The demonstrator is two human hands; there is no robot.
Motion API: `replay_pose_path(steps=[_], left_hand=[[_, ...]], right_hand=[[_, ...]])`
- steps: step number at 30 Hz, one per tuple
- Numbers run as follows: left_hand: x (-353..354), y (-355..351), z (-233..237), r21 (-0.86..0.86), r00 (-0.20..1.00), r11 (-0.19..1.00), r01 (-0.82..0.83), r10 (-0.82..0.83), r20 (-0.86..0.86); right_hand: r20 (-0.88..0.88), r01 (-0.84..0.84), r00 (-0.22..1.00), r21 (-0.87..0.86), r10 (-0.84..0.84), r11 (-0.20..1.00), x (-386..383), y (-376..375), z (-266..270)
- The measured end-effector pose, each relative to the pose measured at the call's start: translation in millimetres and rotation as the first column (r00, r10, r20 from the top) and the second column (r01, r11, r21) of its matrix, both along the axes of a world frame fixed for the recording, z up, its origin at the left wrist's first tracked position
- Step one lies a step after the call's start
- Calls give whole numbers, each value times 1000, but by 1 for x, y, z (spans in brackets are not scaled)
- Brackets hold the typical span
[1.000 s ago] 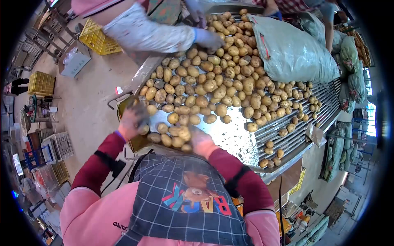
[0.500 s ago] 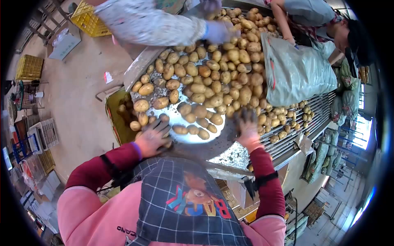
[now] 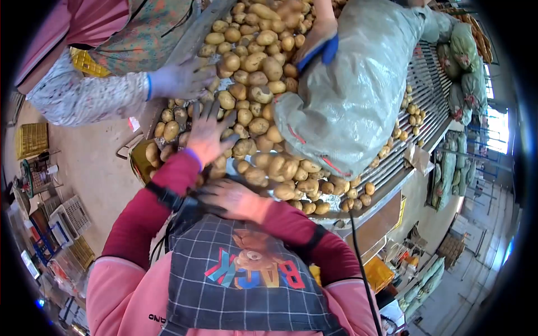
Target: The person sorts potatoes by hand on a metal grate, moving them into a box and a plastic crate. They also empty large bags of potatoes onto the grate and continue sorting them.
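Many potatoes (image 3: 255, 73) cover the sorting table, some loose along its near edge. My left hand (image 3: 208, 134), in a dirty glove, lies over potatoes at the left side with its fingers spread. Close to the apron and below it, my right hand (image 3: 232, 200) reaches leftward across the near edge, fingers apart, beside more potatoes. Neither hand grips a potato that I can see. A large grey-green sack (image 3: 350, 95) lies on the table to the right, its near end close to the front potatoes.
A co-worker's gloved hand (image 3: 182, 79) is just above my left hand. Another person's blue-palmed glove (image 3: 320, 47) touches the sack. Metal rollers (image 3: 428, 89) run at the right. A yellow crate (image 3: 32, 140) stands on the floor at far left.
The sack has moved left and nearer, over the potatoes. My right hand has swung left to the near edge, and my left hand has moved up. The co-worker's sleeve has shifted down and left.
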State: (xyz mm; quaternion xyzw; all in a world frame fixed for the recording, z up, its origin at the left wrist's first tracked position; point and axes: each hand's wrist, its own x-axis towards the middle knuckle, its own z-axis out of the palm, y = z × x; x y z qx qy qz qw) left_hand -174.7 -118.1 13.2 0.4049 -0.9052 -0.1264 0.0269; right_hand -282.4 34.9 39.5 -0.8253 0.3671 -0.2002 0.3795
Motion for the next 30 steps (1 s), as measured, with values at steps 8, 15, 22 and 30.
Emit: replay_pose_path(steps=[8, 15, 22, 30], left_hand=[[128, 103, 5, 218, 963, 964, 152, -95, -251], [49, 117, 15, 106, 911, 972, 210, -155, -382], [113, 93, -6, -2, 977, 980, 200, -199, -81], [94, 110, -3, 183, 869, 975, -126, 197, -453]], right_hand=[[-637, 696, 533, -44, -557, 716, -152, 150, 55], [-662, 616, 650, 171, -373, 769, -63, 92, 36], [-295, 708, 688, 74, -662, 703, -78, 82, 55], [-689, 905, 332, 40, -644, 424, -138, 154, 23]])
